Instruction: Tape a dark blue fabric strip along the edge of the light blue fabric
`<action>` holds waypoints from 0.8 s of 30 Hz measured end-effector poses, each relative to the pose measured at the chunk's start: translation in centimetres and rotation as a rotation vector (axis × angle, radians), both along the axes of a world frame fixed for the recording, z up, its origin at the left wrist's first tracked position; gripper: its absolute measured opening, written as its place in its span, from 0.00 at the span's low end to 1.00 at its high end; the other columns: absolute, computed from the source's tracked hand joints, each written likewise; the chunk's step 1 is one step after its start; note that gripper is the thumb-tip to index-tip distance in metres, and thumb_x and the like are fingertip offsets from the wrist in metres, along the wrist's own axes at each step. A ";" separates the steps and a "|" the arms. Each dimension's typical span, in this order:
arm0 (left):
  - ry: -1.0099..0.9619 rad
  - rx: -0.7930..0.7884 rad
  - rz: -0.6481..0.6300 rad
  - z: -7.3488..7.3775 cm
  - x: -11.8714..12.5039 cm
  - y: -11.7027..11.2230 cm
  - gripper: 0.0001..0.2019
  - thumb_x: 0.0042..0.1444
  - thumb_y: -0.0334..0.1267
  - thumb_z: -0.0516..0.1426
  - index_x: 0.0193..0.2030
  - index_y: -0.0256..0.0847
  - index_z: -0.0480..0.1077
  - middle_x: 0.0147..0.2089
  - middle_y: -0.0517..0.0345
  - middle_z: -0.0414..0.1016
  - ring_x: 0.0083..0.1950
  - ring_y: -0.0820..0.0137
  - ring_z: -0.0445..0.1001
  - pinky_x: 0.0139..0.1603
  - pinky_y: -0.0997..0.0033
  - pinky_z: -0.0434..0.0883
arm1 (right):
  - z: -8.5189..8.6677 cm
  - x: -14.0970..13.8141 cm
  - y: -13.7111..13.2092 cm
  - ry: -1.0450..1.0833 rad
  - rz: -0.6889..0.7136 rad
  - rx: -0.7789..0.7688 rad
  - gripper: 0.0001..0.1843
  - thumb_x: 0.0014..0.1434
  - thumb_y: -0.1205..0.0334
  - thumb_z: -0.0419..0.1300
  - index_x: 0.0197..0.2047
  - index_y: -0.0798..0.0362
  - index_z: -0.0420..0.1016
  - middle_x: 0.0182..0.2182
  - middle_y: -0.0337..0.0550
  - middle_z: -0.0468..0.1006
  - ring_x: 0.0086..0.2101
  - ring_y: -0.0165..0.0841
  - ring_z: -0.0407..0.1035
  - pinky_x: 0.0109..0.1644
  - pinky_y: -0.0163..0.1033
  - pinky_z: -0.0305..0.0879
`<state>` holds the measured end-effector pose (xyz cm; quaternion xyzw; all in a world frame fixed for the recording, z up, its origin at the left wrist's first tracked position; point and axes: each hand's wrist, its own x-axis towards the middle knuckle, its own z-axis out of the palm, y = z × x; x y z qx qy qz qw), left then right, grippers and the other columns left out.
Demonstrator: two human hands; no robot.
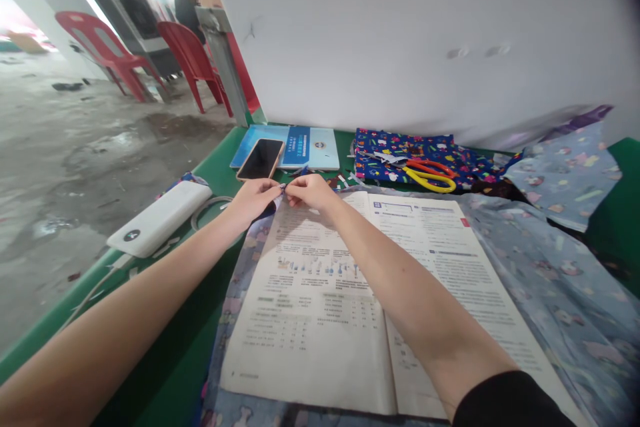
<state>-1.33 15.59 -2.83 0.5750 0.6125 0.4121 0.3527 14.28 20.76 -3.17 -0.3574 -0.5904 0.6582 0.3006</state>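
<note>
My left hand [257, 200] and my right hand [311, 191] meet at the upper left corner of an open book [320, 367]. Fingertips of both hands are pinched together on a small edge of grey-blue cartoon-print cloth [237, 310]; the exact fold is largely hidden by the fingers. The book lies open and flat on this cloth, which spreads out past its left and right sides. My right forearm crosses over the pages. A phone [261, 159] lies just beyond my left hand, on a blue booklet [320, 150].
Scissors [430, 174] with orange and yellow handles rest on dark blue patterned fabric [400, 140] at the back. A white power bank [160, 217] with a cable is left of my left arm, on the green table [175, 340]. Red chairs [107, 47] and a person [187, 4] are farther off.
</note>
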 end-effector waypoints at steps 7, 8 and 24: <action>0.047 0.035 -0.015 0.1 -0.1 0.0 0.13 0.48 0.46 0.59 0.33 0.37 0.74 0.28 0.58 0.75 0.29 0.71 0.67 0.30 0.72 0.62 | 0.2 0.1 0.1 0.018 -0.018 -0.088 0.06 0.56 0.70 0.60 0.27 0.56 0.73 0.21 0.38 0.76 0.23 0.25 0.70 0.28 0.29 0.70; 0.040 0.030 -0.007 0.1 -0.1 0.0 0.13 0.48 0.46 0.59 0.32 0.37 0.74 0.28 0.58 0.74 0.28 0.71 0.67 0.30 0.72 0.61 | 0.2 0.2 0.1 0.026 -0.021 -0.106 0.04 0.56 0.69 0.60 0.28 0.56 0.73 0.21 0.38 0.76 0.23 0.25 0.71 0.29 0.29 0.71; 0.013 0.020 0.013 -0.2 -0.3 -0.1 0.10 0.47 0.43 0.60 0.31 0.38 0.75 0.23 0.61 0.72 0.26 0.71 0.68 0.30 0.71 0.63 | 0.3 -0.1 -0.3 -0.008 -0.075 0.002 0.05 0.49 0.71 0.64 0.32 0.55 0.73 0.21 0.34 0.73 0.21 0.23 0.66 0.21 0.27 0.62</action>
